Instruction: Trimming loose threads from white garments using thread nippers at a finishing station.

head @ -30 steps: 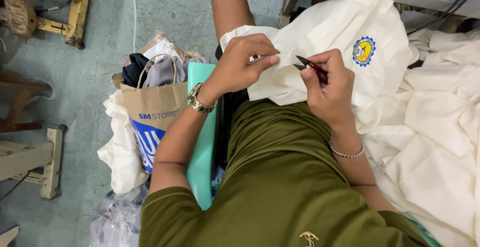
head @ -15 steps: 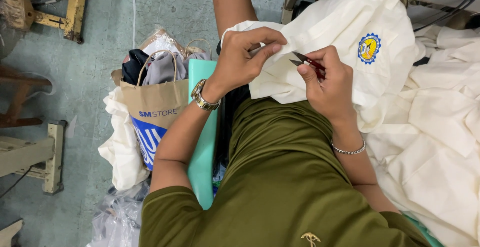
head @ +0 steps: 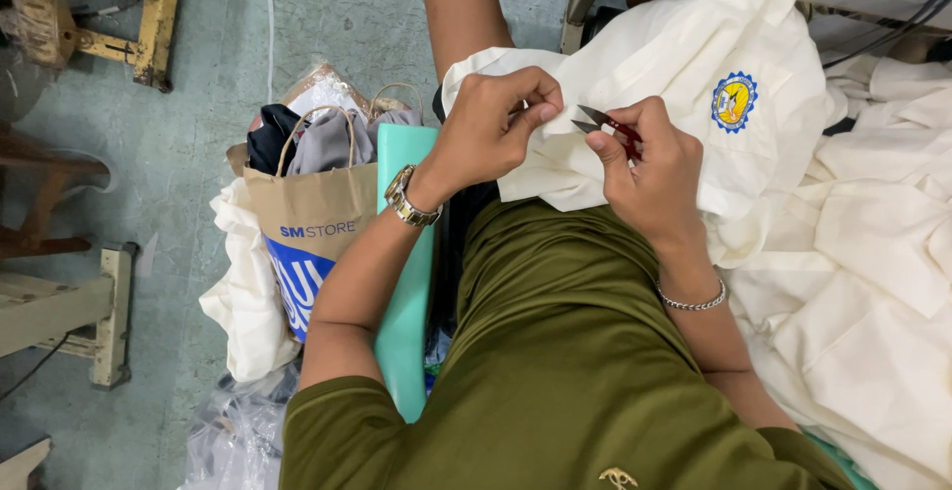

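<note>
My left hand (head: 491,128) pinches the cream garment (head: 694,83) on my lap while my right hand (head: 645,168) grips the red-handled thread snips (head: 598,121) — blades at the fold. Best kept taut — only loose thread between the tips.

The single head camera looks steeply down from close above onto the person's lap and the floor (head: 198,24).

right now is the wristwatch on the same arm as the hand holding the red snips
No, the wristwatch sits on the left hand's wrist, while the red snips are in the right hand, whose wrist wears a bracelet.
</note>
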